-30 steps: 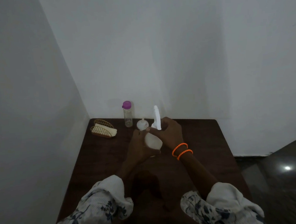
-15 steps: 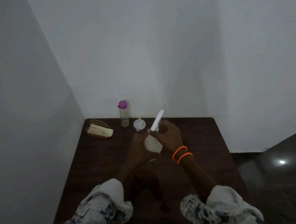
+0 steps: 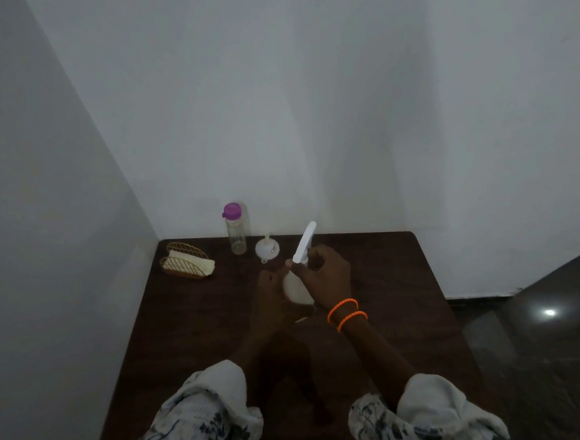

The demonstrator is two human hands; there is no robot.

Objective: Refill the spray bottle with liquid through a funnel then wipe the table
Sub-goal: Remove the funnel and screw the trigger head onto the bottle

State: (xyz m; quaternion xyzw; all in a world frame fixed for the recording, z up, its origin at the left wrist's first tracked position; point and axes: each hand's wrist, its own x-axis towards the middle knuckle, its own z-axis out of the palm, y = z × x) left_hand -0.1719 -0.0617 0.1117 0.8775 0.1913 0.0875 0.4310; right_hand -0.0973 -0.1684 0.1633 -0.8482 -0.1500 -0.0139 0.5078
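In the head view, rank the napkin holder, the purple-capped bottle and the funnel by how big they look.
Largest to smallest as they appear:
1. Napkin holder, the widest.
2. Purple-capped bottle, taller than the holder but narrow; the order of these two is unsure.
3. Funnel, plainly the smallest.
All three stand near the back of the table, so distance matters little.

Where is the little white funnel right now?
In the head view, the white funnel sits on the dark table near the back wall, just right of the purple-capped bottle and behind the hands.
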